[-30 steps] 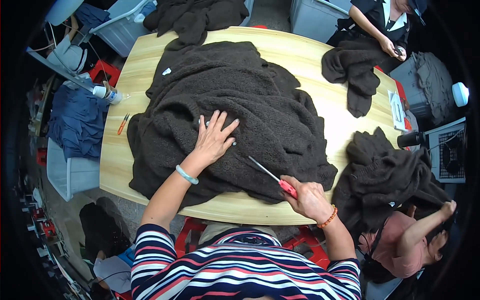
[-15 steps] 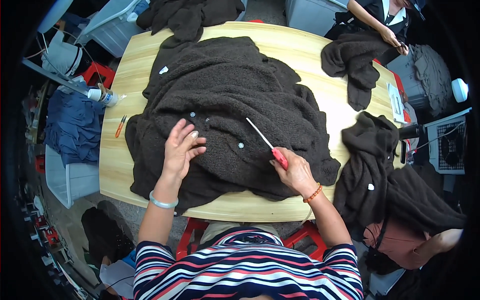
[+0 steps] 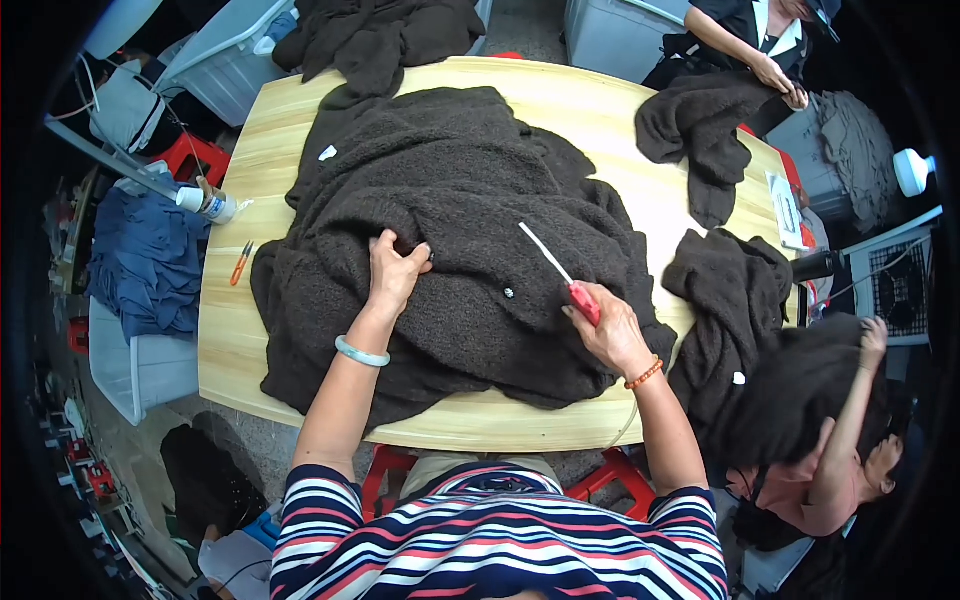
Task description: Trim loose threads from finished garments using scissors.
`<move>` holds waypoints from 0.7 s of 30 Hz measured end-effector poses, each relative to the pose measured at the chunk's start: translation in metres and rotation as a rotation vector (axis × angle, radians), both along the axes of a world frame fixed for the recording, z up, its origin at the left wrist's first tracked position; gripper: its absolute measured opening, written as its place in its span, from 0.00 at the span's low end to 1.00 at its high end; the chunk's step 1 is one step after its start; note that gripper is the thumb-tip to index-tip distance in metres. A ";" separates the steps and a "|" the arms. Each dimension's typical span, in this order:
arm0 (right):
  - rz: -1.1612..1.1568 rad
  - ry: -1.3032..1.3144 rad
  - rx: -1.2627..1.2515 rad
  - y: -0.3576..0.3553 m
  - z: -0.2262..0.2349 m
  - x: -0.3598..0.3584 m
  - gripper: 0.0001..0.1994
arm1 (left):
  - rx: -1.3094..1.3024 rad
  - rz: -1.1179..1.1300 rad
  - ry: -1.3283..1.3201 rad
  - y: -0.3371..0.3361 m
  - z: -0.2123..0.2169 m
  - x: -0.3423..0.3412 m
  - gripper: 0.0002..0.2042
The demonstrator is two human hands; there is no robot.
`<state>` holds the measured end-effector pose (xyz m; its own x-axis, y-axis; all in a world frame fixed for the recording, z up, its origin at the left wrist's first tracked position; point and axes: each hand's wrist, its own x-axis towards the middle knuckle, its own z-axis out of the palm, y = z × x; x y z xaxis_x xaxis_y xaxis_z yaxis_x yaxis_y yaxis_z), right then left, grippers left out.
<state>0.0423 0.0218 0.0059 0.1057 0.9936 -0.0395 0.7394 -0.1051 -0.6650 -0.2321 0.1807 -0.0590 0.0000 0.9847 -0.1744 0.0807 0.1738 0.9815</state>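
Note:
A dark brown knitted garment (image 3: 470, 330) lies heaped across the table in front of me. My left hand (image 3: 392, 280) pinches a raised fold of it, thumb and fingers pressed into the knit. What sits under the fingertips is partly hidden. My right hand (image 3: 612, 328) is closed round the red handle of a tool (image 3: 583, 300) with a long thin pale shaft, pointing up and left above the cloth; a thin cord shows below that wrist. One small sparkly button (image 3: 508, 293) shows on the knit between my hands.
Orange thread snips (image 3: 241, 263) and a white bottle (image 3: 217, 206) lie at the table's left side. More dark knitwear (image 3: 735, 290) covers the right edge. One co-worker (image 3: 770, 70) handles cloth at the far right, another (image 3: 815, 480) lifts a garment at near right. A bin (image 3: 150, 370) holds blue cloth.
My left hand has gone from spread fingers to pinching a fold, hiding two of the buttons. The right hand and tool shifted slightly right. The near-right co-worker has raised a dark garment.

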 end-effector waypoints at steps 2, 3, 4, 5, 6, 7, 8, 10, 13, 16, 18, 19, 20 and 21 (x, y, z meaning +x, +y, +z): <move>0.062 0.025 0.006 -0.005 0.011 -0.009 0.17 | 0.014 -0.097 0.049 0.001 0.000 -0.005 0.09; 0.112 0.052 0.048 -0.006 0.018 -0.014 0.16 | 0.030 -0.185 0.096 0.002 0.001 -0.008 0.08; 0.134 0.043 -0.005 -0.004 0.025 -0.020 0.16 | -0.027 -0.237 0.029 0.003 0.009 -0.009 0.08; 0.158 0.035 -0.057 -0.003 0.031 -0.026 0.17 | -0.028 -0.245 0.033 0.002 0.017 -0.008 0.08; 0.199 -0.004 -0.045 -0.002 0.033 -0.032 0.15 | -0.108 -0.260 -0.114 0.000 0.027 -0.007 0.08; 0.259 -0.019 -0.057 0.000 0.033 -0.035 0.15 | -0.188 -0.273 -0.259 -0.001 0.032 -0.006 0.07; 0.292 -0.045 -0.068 0.003 0.037 -0.041 0.15 | -0.168 -0.272 -0.262 -0.001 0.032 -0.007 0.08; 0.331 -0.077 -0.081 0.007 0.046 -0.053 0.15 | -0.169 -0.250 -0.300 -0.001 0.044 -0.010 0.08; 0.314 -0.110 -0.085 0.017 0.059 -0.062 0.14 | -0.183 -0.190 -0.359 0.003 0.054 -0.019 0.10; 0.320 -0.088 -0.060 0.018 0.055 -0.061 0.12 | -0.150 -0.130 -0.418 0.013 0.060 -0.030 0.10; 0.288 -0.050 -0.067 0.019 0.057 -0.056 0.11 | -0.190 -0.159 -0.582 0.021 0.050 -0.043 0.11; 0.249 -0.034 -0.039 0.019 0.054 -0.052 0.11 | -0.211 -0.185 -0.683 0.022 0.049 -0.045 0.11; 0.237 -0.033 -0.060 0.018 0.053 -0.049 0.11 | -0.247 -0.196 -0.699 0.015 0.045 -0.041 0.11; 0.221 -0.034 -0.081 0.016 0.051 -0.045 0.11 | -0.285 -0.210 -0.718 0.005 0.041 -0.032 0.11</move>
